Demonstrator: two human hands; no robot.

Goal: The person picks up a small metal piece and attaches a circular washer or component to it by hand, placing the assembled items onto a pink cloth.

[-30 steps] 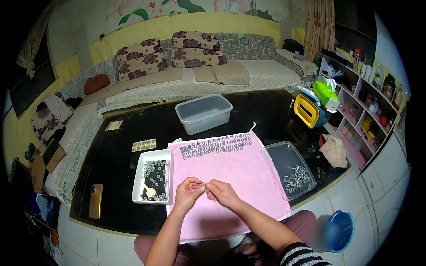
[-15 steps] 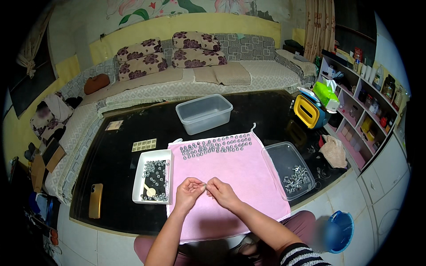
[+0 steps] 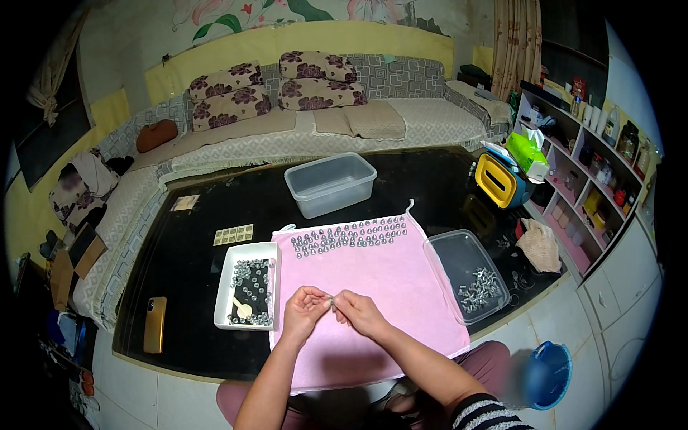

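Over the middle of the pink cloth [image 3: 401,290], my left hand [image 3: 305,309] and my right hand [image 3: 356,312] meet fingertip to fingertip. Both are closed in a pinch on one small piece, mostly hidden by the fingers and too small to name. Beyond them, several rows of small silvery dome-shaped pieces [image 3: 344,236] stand on the cloth. Left of the cloth, a white box [image 3: 223,287] contains clear round pieces [image 3: 251,272] and a small pale spoon [image 3: 243,309]. To the right, a clear shallow plastic lid [image 3: 459,251] has loose silvery metal pieces [image 3: 481,290] heaped in it.
An open translucent plastic tub [image 3: 330,188] stands at the back of the black table [image 3: 193,287]. A gold phone [image 3: 155,325] and a sheet of square stickers [image 3: 233,234] lie leftward. A yellow-and-blue box [image 3: 499,180], a crumpled cloth [image 3: 539,245] and a blue bucket [image 3: 550,373] are rightward.
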